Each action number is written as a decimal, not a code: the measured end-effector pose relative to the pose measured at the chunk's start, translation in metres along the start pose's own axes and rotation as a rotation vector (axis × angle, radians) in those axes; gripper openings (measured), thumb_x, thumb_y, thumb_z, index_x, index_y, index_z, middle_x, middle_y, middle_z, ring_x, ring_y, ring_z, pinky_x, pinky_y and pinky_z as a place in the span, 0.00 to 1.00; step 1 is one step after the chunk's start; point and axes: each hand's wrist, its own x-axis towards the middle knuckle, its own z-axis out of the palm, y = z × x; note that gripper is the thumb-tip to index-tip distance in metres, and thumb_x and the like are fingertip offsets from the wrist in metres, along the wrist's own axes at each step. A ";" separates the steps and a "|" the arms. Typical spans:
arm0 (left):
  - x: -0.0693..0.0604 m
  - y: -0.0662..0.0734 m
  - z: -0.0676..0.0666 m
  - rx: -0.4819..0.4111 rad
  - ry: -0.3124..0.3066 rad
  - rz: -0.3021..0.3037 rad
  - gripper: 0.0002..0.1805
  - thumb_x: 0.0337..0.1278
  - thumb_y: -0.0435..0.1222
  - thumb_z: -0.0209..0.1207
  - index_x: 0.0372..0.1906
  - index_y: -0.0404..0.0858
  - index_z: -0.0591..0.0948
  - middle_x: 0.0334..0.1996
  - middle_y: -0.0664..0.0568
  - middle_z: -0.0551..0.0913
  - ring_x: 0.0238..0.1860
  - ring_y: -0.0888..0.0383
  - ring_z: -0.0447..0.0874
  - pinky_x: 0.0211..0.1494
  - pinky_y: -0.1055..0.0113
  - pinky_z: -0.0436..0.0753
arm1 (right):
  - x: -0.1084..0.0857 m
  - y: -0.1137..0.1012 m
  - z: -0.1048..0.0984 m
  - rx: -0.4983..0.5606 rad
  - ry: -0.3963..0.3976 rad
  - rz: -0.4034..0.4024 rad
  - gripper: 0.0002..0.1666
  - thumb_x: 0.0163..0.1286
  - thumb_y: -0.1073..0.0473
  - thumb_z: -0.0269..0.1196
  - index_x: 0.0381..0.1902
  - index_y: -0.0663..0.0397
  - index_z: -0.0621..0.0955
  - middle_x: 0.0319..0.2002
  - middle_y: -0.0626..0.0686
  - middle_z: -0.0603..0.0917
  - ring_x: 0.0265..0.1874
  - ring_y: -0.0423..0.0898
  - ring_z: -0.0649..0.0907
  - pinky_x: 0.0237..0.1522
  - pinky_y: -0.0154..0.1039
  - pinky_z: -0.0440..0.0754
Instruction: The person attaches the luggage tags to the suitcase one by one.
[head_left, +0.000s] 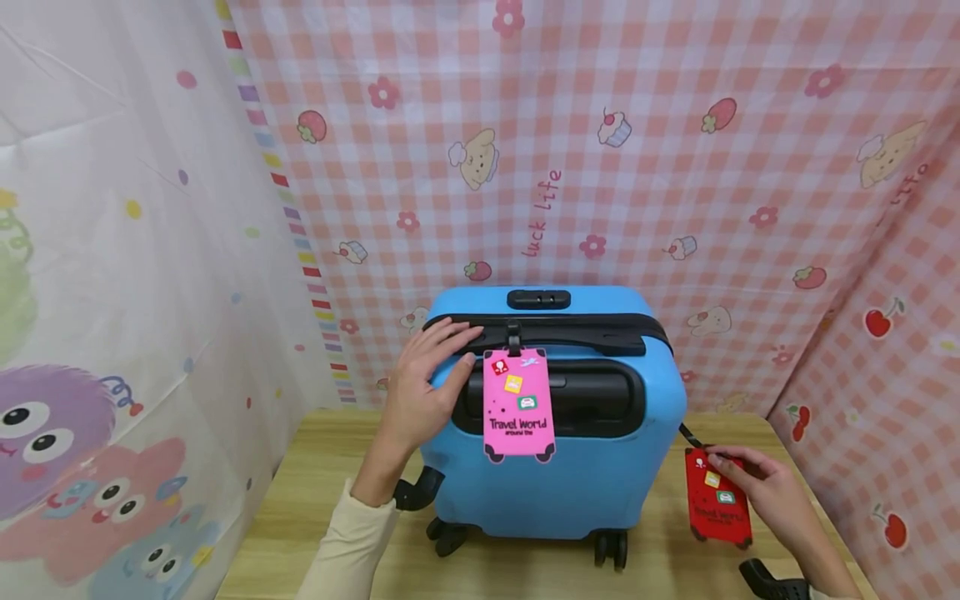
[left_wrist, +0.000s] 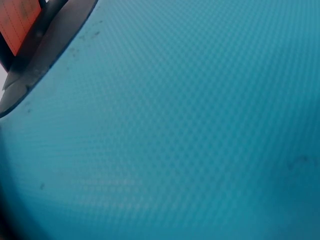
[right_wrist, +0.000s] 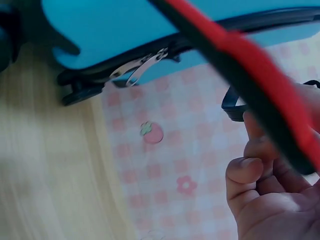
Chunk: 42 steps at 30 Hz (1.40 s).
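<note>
Head view: L hand (head_left: 426, 387), fingers near-straight, rests on upright blue wheeled suitcase (head_left: 540, 492) w/ pink luggage tag (head_left: 517, 400); R hand (head_left: 776, 492) pinches red luggage tag (head_left: 712, 517) just beside it. Tag could slip if pinch loosens.

Pink luggage tag (head_left: 516, 414): black lettering I can read from here, "Travel World" in large type, with "around the" in smaller type beneath it.
Red luggage tag (head_left: 717, 500): "Travel World" in dark, fainter letters; the smaller line below is too dim to make out.
Checked curtain (head_left: 645, 196): "luck life" in pinkish-red handwritten-style letters, running sideways up the cloth; "life" shows again near the right-hand corner.
Lock (head_left: 538, 299): dial markings too small to read.
</note>
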 end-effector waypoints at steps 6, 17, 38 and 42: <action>0.000 0.001 0.000 0.002 -0.001 -0.002 0.19 0.70 0.44 0.55 0.61 0.47 0.81 0.63 0.52 0.79 0.73 0.53 0.64 0.77 0.47 0.54 | 0.000 -0.016 -0.001 0.038 0.033 -0.047 0.23 0.72 0.51 0.63 0.56 0.63 0.81 0.42 0.28 0.82 0.36 0.34 0.83 0.32 0.37 0.83; 0.000 0.001 0.001 0.003 -0.004 -0.011 0.19 0.70 0.44 0.55 0.61 0.48 0.81 0.63 0.53 0.79 0.73 0.53 0.64 0.77 0.47 0.54 | 0.000 -0.035 -0.003 0.066 0.115 -0.100 0.18 0.71 0.56 0.64 0.53 0.63 0.83 0.40 0.28 0.82 0.33 0.34 0.83 0.31 0.33 0.83; -0.001 0.001 0.000 -0.012 -0.004 -0.019 0.19 0.69 0.43 0.55 0.61 0.47 0.82 0.63 0.52 0.79 0.72 0.53 0.65 0.76 0.47 0.55 | 0.003 -0.078 -0.013 0.188 0.223 -0.262 0.11 0.69 0.67 0.63 0.48 0.63 0.84 0.36 0.35 0.87 0.27 0.36 0.83 0.28 0.28 0.83; -0.001 0.001 0.000 -0.012 -0.004 -0.017 0.19 0.69 0.43 0.55 0.62 0.47 0.81 0.63 0.52 0.79 0.73 0.52 0.64 0.76 0.47 0.55 | 0.003 -0.089 -0.013 0.307 0.254 -0.306 0.10 0.68 0.71 0.63 0.46 0.63 0.85 0.35 0.38 0.88 0.26 0.36 0.82 0.29 0.26 0.82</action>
